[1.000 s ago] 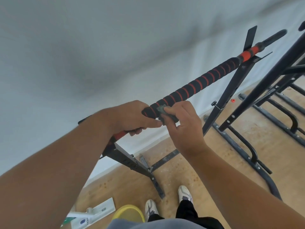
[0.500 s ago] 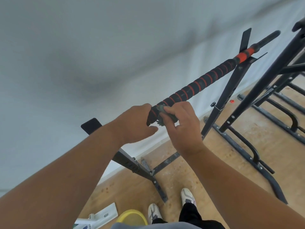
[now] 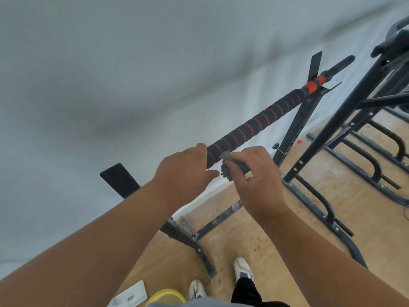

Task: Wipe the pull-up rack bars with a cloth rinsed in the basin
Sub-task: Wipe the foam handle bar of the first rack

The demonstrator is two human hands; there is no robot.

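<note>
Since a second ago the left hand (image 3: 184,171) has come off its full wrap round the bar and the view has tipped slightly, so the black end plate of the near upright now shows clear of the forearm. Both hands have also slid a little along the bar.

Biggest in view is the pull-up rack (image 3: 294,127), its black frame standing on a speckled wooden floor (image 3: 276,218) against a pale wall (image 3: 110,74), with a second dark frame (image 3: 345,120) just beside it on the right. Across the rack runs the top bar (image 3: 261,125), padded in black foam with an orange spiral, rising away to the right. At the bottom edge sits a yellow basin (image 3: 164,296), only its rim in view, next to a white flat object that I cannot identify, and near the person's two pale shoes (image 3: 243,269).

The left hand rests at the bar's near end with fingers loosely extended, thumb forward, no longer clamped; whether the fingertips touch the foam I cannot tell. The right hand (image 3: 254,176) pinches a small dark-grey cloth (image 3: 228,167), bunched between thumb and fingers and pressed to the underside of the bar, touching the foam just right of the left hand.

By my reading the wiping step is in progress, at the near end of the top bar, with most of its length undone. The next move likely calls for drawing the cloth up along the foam towards the orange collar, wrapping it round to catch the far side, with the left hand steadying the bar.
</note>
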